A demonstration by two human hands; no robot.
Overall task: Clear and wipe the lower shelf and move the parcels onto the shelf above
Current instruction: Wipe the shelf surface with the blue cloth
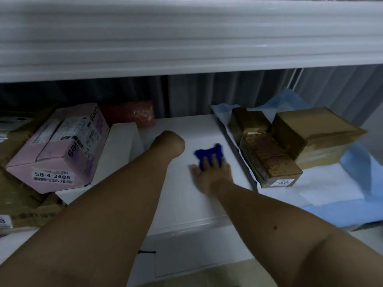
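Pressing the blue cloth (209, 155) flat on the lower shelf (199, 195), the right hand (211, 172) is spreading its fingers; left hand (169, 139) apparently fisted, grip unclear. Wiping rightward risks nudging the brown parcels (269, 160).

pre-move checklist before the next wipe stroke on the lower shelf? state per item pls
1. Right hand on the blue cloth: ok, fingers press it flat on the shelf.
2. Lower shelf bare ahead of the cloth: ok, white surface open in the middle.
3. Left hand free: cannot tell, its fingers are hidden at the white box.
4. Pink parcel moved up: not ok, it lies at the left.
5. Brown boxes moved up: not ok, they sit at the right on blue sheeting.
6. Shelf above has room: cannot tell, only its edge shows.
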